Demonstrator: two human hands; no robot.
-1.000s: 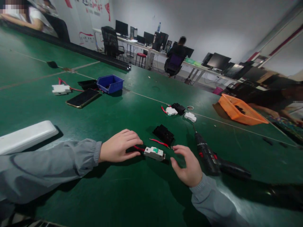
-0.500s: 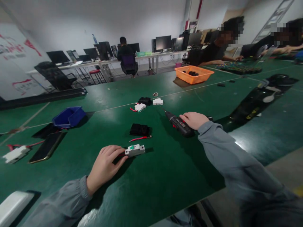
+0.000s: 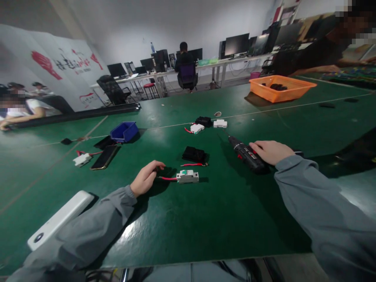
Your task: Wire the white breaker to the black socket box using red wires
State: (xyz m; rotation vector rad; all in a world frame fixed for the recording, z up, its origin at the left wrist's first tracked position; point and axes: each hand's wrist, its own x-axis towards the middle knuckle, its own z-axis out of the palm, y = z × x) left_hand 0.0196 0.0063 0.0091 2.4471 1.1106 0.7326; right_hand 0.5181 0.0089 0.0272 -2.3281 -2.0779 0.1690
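A white circuit breaker with a green switch lies on the green table, a red wire running out of its left end. My left hand hovers left of that wire's end, fingers apart and slightly curled, holding nothing. Beyond the breaker are a loose short red wire and a black block-shaped part. My right hand is wrapped over a black electric screwdriver, its bit pointing away to the upper left. Its underside fingers are hidden.
Farther back lie a wired breaker, a black part and a white breaker. At left are a blue bin, a phone, another breaker and a long white case. An orange basket stands near a co-worker.
My left hand has let go of the breaker's left end and drawn away to the left. My right hand keeps hold of the screwdriver. The view has turned left.
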